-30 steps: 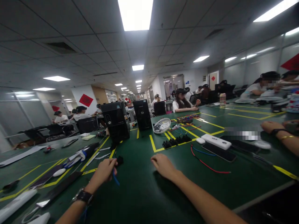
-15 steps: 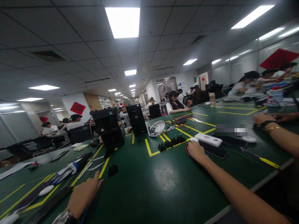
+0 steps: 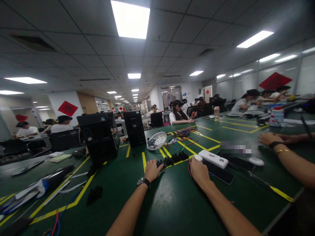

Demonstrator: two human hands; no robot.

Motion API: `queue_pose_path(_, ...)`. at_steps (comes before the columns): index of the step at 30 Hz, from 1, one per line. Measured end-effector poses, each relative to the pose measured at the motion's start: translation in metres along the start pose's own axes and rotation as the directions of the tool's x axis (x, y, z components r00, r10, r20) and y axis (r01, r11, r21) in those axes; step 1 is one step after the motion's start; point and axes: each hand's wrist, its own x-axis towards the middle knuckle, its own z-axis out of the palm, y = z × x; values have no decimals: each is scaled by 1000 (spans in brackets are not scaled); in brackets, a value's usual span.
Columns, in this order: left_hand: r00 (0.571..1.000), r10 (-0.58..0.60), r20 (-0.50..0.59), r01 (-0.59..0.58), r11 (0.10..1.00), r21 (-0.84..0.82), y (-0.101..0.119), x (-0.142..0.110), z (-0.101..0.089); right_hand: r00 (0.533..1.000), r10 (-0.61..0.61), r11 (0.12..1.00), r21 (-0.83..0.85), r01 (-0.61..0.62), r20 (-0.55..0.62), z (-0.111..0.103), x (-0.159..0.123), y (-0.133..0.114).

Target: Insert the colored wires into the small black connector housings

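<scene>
My left hand (image 3: 152, 169), with a watch on its wrist, is at the near left end of a row of small black jagged pieces (image 3: 175, 158). Its thumb and fingers close around the end piece, partly hiding it. My right hand (image 3: 199, 169) is curled on the green table with a thin red and blue wire (image 3: 189, 169) at its fingers; most of the grip is hidden. Just beyond that hand lies a white oblong power strip-like device (image 3: 213, 158), and a black phone (image 3: 219, 171) lies beside it. Another dark piece (image 3: 94, 194) lies apart at left.
Two black computer towers (image 3: 98, 136) (image 3: 134, 127) stand at the back left. Near them are a white basket (image 3: 157, 141) and a bundle of coloured wires (image 3: 183, 131). A co-worker's hand (image 3: 267, 139) rests at right, near a white mouse (image 3: 256, 161). Yellow tape (image 3: 83, 193) marks the table.
My left hand has moved right, from the left of the table to the row of black pieces. The view has turned slightly. My right hand stays by the white device.
</scene>
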Motion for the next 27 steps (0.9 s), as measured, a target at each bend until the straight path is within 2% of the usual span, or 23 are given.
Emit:
queue_pose_path(2, 1000, -22, -2, 22, 999, 31, 4, 10, 14, 999, -37, 999, 26, 38, -21, -1, 0, -2)
queue_pose_path(5, 999, 25, -27, -24, 1000, 12, 4, 9, 19, 994, -91, 993, 68, 94, -56, -2, -1, -6)
queue_pose_path(8, 991, 104, -83, -115, 982, -151, 0, -6, 10, 992, -99, 989, 107, 107, -73, -4, -1, -9)
queue_pose_path(11, 993, 60, -97, -95, 906, -412, -5, -30, -9, 987, -132, 975, 169, 146, -93, -5, -1, -10)
queue_pose_path(13, 999, -13, -36, -11, 801, -598, -8, -51, -23, 982, -165, 957, 227, 182, -92, -3, -1, -10)
queue_pose_path(16, 997, -57, 59, 81, 540, -837, -14, -89, -45, 972, -223, 914, 332, 235, -74, 1, -2, -10)
queue_pose_path(20, 986, -104, 128, 148, 207, -967, -27, -138, -71, 947, -298, 803, 506, 316, -119, -5, -11, -30)
queue_pose_path(22, 979, -141, 149, 163, 100, -981, -35, -156, -81, 926, -354, 722, 590, 361, -133, -15, -23, -56)
queue_pose_path(24, 977, -177, 116, 122, 22, -992, -44, -165, -88, 891, -448, 611, 701, 368, -76, -26, -40, -92)
queue_pose_path(27, 973, -229, 31, 12, -81, -997, -57, -167, -96, 801, -586, 434, 882, 184, 122, -35, -68, -152)
